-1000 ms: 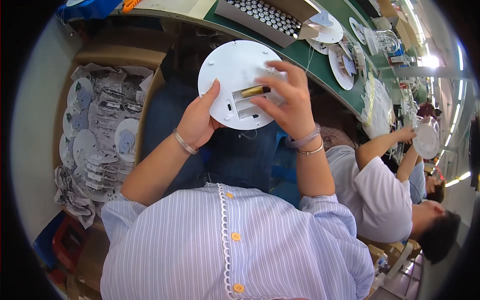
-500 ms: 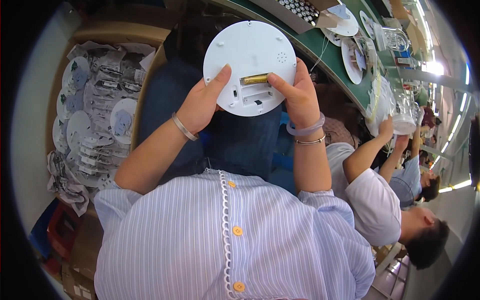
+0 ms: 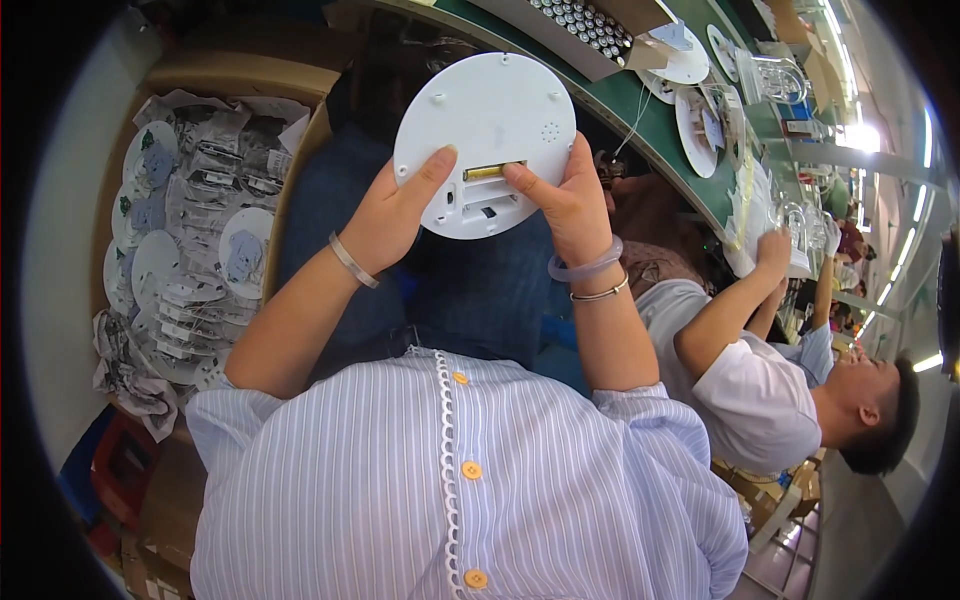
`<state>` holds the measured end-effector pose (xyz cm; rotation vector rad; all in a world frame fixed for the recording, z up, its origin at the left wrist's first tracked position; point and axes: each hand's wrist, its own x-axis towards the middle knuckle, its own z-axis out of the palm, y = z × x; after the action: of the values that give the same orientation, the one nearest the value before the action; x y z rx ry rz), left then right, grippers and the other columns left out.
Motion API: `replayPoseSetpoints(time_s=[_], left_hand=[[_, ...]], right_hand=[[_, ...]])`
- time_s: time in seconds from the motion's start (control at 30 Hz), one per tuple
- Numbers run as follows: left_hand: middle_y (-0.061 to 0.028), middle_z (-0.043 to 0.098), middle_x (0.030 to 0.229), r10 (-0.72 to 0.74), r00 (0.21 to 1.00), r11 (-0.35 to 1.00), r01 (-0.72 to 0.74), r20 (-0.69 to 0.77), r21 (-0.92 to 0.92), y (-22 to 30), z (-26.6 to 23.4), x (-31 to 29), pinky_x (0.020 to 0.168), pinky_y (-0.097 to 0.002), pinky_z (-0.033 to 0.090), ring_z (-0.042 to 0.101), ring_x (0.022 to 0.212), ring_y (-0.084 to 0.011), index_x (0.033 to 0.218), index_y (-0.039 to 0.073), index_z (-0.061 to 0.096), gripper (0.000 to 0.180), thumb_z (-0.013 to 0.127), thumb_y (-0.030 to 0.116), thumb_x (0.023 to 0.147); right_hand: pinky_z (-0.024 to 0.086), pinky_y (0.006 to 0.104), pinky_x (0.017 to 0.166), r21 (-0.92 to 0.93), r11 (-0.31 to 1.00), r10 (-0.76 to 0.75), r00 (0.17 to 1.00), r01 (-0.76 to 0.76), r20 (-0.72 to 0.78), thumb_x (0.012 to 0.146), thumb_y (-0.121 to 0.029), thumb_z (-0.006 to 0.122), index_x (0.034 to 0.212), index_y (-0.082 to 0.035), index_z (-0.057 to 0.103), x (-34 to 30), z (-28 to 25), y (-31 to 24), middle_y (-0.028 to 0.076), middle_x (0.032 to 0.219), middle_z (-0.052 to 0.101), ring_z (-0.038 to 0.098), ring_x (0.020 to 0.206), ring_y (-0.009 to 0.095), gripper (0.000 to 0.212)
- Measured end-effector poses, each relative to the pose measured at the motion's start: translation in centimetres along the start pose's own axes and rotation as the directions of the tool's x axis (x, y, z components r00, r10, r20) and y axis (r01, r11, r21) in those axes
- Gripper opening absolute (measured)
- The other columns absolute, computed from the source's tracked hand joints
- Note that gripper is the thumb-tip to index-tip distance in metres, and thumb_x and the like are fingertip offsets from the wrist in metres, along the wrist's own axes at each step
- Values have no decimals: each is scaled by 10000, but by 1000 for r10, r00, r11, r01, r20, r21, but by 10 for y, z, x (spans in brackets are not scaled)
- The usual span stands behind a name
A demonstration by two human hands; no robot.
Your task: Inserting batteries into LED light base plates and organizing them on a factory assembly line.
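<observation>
Between my hands, above my lap, is a round white plastic disc (image 3: 480,110) with small screw holes near its rim, a patch of tiny holes and an uncovered battery compartment. One gold-coloured battery (image 3: 485,173) lies in the topmost slot of that compartment; the slots below it hold no battery. My left hand (image 3: 405,200) grips the disc's left edge, thumb on its face. On the right edge, my right hand (image 3: 570,205) holds the disc, with its thumb against the right end of the battery. The other fingers are hidden behind the disc.
A cardboard box (image 3: 320,125) at left holds several white discs and wrapped parts. On the green bench (image 3: 640,120) stand a carton of batteries (image 3: 590,30), more discs (image 3: 697,130) and clear plastic parts (image 3: 785,80). A co-worker in a white shirt (image 3: 765,400) is working at the right.
The disc and both hands have shifted slightly left and down. My right thumb stays at the battery's end, and the battery appears to sit deeper in its slot.
</observation>
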<state>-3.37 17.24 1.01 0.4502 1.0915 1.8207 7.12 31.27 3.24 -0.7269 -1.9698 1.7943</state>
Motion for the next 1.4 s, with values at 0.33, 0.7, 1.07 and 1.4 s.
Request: replayPoseSetpoints(time_s=[0.33,0.7,1.07,1.4], left_hand=[[-55,508,712,429,660,860,-91,616,-501,99,16,-53,555,-268,331,462,662,-150,873,36,593,371,405,356,845],[10,514,776,345,417,885,154,841,-440,141,26,-66,643,-286,285,423,678,-129,877,147,616,290,425,360,830],[71,498,786,306,178,931,151,935,-333,149,40,-54,683,-293,250,378,648,-102,843,230,637,245,435,367,823],[36,515,811,374,73,917,123,925,-380,145,21,-63,720,-290,253,399,700,-128,951,209,619,305,447,415,806]], right_hand=[[373,292,845,380,924,37,987,25,-154,688,-1,590,1115,33,374,-16,-27,-8,107,1048,489,484,947,177,480],[430,295,801,365,931,74,986,-15,-147,714,-21,590,1119,28,373,-22,-32,5,125,1041,499,521,916,186,462],[396,286,819,420,907,102,982,-26,-160,683,-11,612,1095,28,383,-24,-37,5,111,1017,500,502,918,182,473],[421,311,821,437,898,104,986,-39,-126,699,-26,605,1152,26,338,-25,-37,0,128,1058,496,519,939,202,528]])
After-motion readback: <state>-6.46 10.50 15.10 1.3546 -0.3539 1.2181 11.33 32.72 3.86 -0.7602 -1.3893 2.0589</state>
